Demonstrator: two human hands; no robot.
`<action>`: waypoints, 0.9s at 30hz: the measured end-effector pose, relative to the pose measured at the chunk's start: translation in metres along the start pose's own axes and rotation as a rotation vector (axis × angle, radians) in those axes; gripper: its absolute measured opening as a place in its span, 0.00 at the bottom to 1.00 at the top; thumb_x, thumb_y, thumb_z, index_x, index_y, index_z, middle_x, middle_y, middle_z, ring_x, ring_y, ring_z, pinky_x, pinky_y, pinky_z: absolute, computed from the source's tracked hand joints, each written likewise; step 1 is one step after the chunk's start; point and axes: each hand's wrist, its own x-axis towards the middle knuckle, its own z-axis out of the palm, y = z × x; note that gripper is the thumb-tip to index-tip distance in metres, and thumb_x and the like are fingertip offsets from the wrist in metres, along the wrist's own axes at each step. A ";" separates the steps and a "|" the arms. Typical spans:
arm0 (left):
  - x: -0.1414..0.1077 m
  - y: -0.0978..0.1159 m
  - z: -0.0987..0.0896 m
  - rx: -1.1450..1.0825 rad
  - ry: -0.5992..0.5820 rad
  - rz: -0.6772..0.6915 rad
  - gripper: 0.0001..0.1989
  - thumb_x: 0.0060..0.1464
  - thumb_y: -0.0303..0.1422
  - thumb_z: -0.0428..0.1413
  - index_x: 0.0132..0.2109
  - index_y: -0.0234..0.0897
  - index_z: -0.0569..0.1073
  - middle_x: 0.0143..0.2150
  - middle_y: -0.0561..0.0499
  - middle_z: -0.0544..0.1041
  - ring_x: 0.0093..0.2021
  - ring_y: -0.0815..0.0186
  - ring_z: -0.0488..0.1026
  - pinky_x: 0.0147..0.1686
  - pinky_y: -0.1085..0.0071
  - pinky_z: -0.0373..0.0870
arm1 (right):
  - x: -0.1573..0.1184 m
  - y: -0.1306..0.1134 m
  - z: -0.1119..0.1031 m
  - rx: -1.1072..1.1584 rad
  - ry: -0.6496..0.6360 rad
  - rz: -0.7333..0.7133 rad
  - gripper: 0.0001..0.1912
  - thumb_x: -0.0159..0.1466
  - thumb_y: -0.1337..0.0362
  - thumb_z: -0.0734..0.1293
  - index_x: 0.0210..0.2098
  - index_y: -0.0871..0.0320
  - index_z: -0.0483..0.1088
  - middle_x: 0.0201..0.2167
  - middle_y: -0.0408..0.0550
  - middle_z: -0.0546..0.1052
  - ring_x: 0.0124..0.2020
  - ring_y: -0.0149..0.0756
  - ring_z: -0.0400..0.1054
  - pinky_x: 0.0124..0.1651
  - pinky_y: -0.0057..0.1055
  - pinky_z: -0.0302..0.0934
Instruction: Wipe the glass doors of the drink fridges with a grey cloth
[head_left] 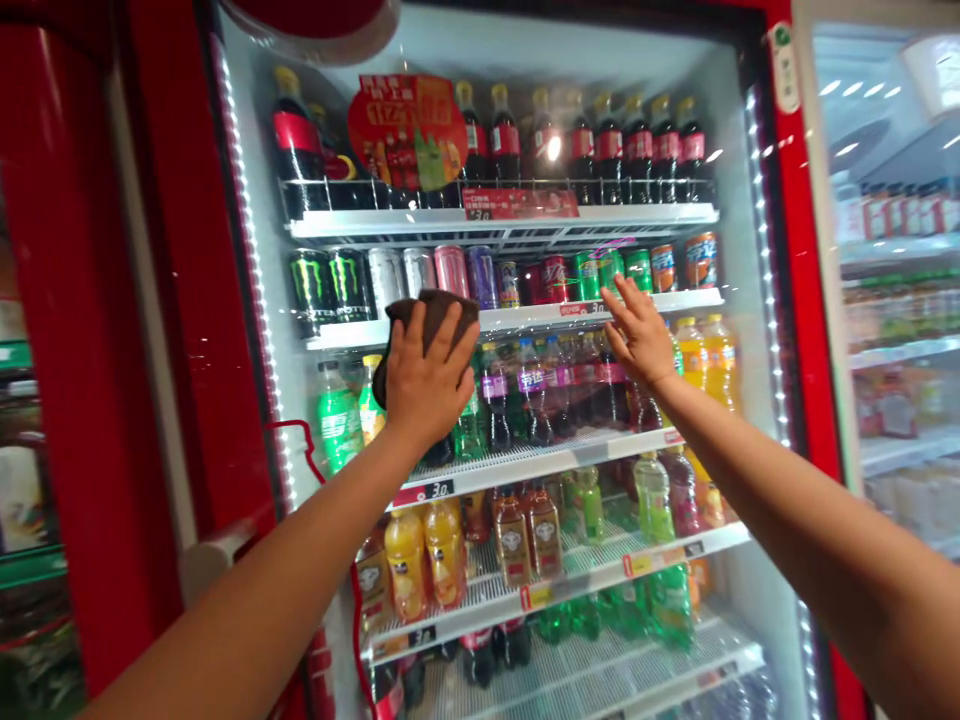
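A dark brown cloth (450,303) lies under my left hand (429,372), pressed flat against the glass door of a lit drinks fridge, with the fingers spread over it. To the right, my right hand (637,330) is raised in front of the same glass, its fingers apart and nothing in it; whether it touches the glass I cannot tell. Behind the glass, a row of cans (386,278) stands level with both hands. Bottles with yellow caps and red labels (505,135) line the shelf above.
Lower shelves hold yellow juice bottles (444,555), brown bottles (513,540) and green bottles (670,605). The red fridge frame (795,180) runs down the right side, with another stocked fridge beyond it. A door handle (214,560) is at lower left. A round red sticker (409,130) is high up.
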 end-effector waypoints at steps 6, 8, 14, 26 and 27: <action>-0.003 -0.026 -0.011 0.038 -0.048 0.122 0.29 0.64 0.37 0.55 0.70 0.56 0.63 0.76 0.58 0.57 0.78 0.46 0.40 0.72 0.41 0.47 | 0.001 0.000 0.002 0.000 -0.004 -0.021 0.34 0.73 0.60 0.58 0.76 0.42 0.43 0.77 0.43 0.49 0.76 0.47 0.46 0.73 0.57 0.50; 0.022 -0.020 -0.009 0.058 0.029 -0.082 0.29 0.65 0.36 0.53 0.71 0.51 0.63 0.77 0.55 0.54 0.78 0.44 0.38 0.72 0.40 0.46 | 0.002 -0.001 0.001 0.009 -0.002 -0.025 0.35 0.73 0.62 0.59 0.76 0.43 0.42 0.77 0.43 0.48 0.76 0.47 0.46 0.74 0.56 0.50; 0.061 0.065 0.027 0.057 0.075 -0.271 0.33 0.65 0.32 0.52 0.74 0.47 0.56 0.79 0.49 0.48 0.77 0.38 0.33 0.72 0.33 0.39 | 0.004 -0.003 0.001 0.028 -0.007 -0.028 0.39 0.73 0.64 0.59 0.76 0.42 0.35 0.78 0.43 0.46 0.76 0.47 0.46 0.74 0.55 0.50; 0.071 0.058 0.023 0.104 0.100 -0.347 0.31 0.67 0.36 0.52 0.74 0.43 0.57 0.78 0.44 0.48 0.77 0.44 0.44 0.72 0.42 0.48 | 0.005 -0.004 0.000 0.052 -0.040 -0.013 0.37 0.72 0.64 0.59 0.77 0.50 0.40 0.77 0.49 0.48 0.76 0.48 0.43 0.74 0.54 0.48; 0.075 0.070 0.031 0.103 0.100 -0.328 0.31 0.66 0.35 0.52 0.74 0.42 0.58 0.78 0.43 0.48 0.77 0.44 0.44 0.72 0.43 0.47 | 0.005 -0.004 0.000 0.062 -0.031 -0.010 0.37 0.72 0.63 0.59 0.77 0.49 0.41 0.77 0.49 0.48 0.76 0.48 0.43 0.74 0.54 0.48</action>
